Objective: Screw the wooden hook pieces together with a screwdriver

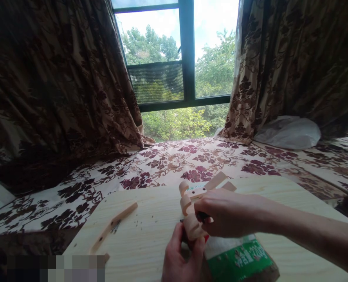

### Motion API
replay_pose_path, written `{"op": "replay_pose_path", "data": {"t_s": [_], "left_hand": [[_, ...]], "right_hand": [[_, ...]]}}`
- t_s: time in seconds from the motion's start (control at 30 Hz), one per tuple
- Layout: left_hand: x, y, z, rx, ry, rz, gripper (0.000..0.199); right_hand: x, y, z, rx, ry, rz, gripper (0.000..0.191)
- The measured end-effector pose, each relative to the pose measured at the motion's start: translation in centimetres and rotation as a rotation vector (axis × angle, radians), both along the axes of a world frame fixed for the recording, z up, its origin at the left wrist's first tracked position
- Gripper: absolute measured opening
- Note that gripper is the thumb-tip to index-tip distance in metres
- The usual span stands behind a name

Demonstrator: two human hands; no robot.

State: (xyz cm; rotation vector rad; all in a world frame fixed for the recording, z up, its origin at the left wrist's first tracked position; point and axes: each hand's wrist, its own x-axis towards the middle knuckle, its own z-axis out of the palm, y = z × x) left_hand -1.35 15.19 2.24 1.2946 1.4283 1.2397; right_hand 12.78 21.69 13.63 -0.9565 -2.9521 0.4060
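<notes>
My left hand (pixel 184 252) is closed on the near end of a pale wooden piece (pixel 193 228) with rounded lobes, thumb and fingers pinching it from both sides. Over it, my right hand (pixel 225 213) makes a fist around a small dark object (pixel 203 216); most of that object is hidden, so its kind does not show. A flat wooden strip with dark holes (pixel 193 192) extends behind my right hand, beside slanting wooden slats (pixel 216 180). Beneath my hands lies a green and white printed packet (pixel 240 258).
On the pale wooden board (pixel 150 243), a bent wooden bar (pixel 112 226) lies to the left, with small dark screws (pixel 115 227) beside it and scattered specks nearby. Beyond are flowered cloth (pixel 197 156), curtains (pixel 103 90), a window (pixel 188 55) and a white plastic bag (pixel 289 133).
</notes>
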Motion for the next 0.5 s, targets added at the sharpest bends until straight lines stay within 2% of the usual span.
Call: {"op": "replay_pose_path", "data": {"t_s": [0.13, 0.27, 0.4, 0.5], "left_hand": [[0.0, -0.2, 0.8, -0.021, 0.019, -0.001, 0.04], [0.1, -0.4, 1.5, -0.065, -0.006, -0.009, 0.043], [0.1, -0.4, 1.5, -0.06, -0.035, -0.02, 0.043], [0.1, -0.4, 1.3, -0.022, -0.038, -0.021, 0.041]], "right_hand": [[0.3, 0.1, -0.5, 0.047, 0.028, 0.006, 0.012], [0.5, 0.0, -0.6, 0.026, 0.087, 0.018, 0.013], [0.4, -0.2, -0.6, 0.01, 0.13, -0.019, 0.004], [0.2, -0.2, -0.8, 0.076, 0.073, -0.081, 0.011]]}}
